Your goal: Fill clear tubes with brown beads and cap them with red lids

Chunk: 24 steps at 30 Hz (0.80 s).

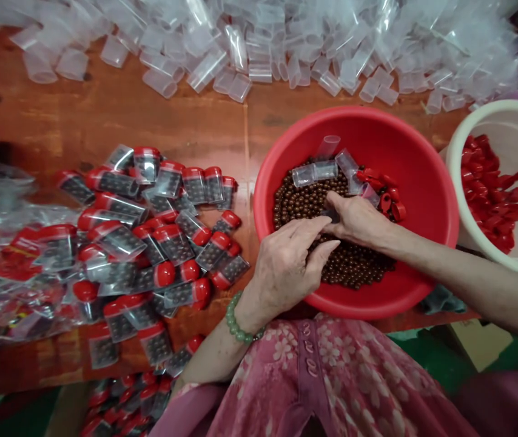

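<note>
A red basin holds a heap of small brown balls, a few clear plastic tubes and some red caps. My left hand rests at the basin's near rim, fingers bent over the balls. My right hand lies on the balls, thumb and fingers pinched on a small clear tube that is mostly hidden between the two hands. The fingertips of both hands meet there.
Filled tubes with red caps lie piled on the wooden table at left, some in clear bags. Empty clear tubes cover the far edge. A white basin with red caps stands at right.
</note>
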Each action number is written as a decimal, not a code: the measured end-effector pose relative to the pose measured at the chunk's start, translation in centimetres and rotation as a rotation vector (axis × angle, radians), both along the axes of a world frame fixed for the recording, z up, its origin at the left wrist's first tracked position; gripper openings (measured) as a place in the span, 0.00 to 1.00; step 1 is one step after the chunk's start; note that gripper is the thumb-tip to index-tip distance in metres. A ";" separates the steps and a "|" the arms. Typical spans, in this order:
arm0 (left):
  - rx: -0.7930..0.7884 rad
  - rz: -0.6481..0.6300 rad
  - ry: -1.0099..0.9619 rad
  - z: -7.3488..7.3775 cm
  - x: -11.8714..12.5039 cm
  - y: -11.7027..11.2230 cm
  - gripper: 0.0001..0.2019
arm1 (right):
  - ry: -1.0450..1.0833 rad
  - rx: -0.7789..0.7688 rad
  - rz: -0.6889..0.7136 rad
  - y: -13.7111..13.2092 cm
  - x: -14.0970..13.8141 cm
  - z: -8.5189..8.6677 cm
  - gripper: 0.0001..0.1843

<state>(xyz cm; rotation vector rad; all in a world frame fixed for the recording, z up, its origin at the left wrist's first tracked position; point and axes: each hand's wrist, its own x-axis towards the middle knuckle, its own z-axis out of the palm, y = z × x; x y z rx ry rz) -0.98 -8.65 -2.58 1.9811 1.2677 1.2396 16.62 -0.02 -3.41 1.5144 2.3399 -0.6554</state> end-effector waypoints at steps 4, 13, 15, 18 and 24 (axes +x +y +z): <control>-0.035 -0.001 -0.020 -0.1 0.0 -0.1 0.11 | 0.033 -0.156 0.032 -2.5 1.1 -0.1 0.12; -0.026 -0.223 0.234 0.5 -0.8 0.2 0.13 | 0.193 -0.800 -0.280 -1.3 1.2 -0.6 0.14; -0.081 -0.314 0.350 0.9 -0.9 0.4 0.16 | 0.308 -0.889 -0.359 -0.7 1.2 -0.7 0.16; -0.171 -0.310 0.498 1.3 -0.7 0.5 0.20 | 0.555 -1.021 -0.488 -0.3 1.3 -0.9 0.16; -0.202 -0.243 0.526 1.6 -0.2 0.3 0.16 | 0.716 -1.088 -0.516 -1.7 1.1 -0.4 0.14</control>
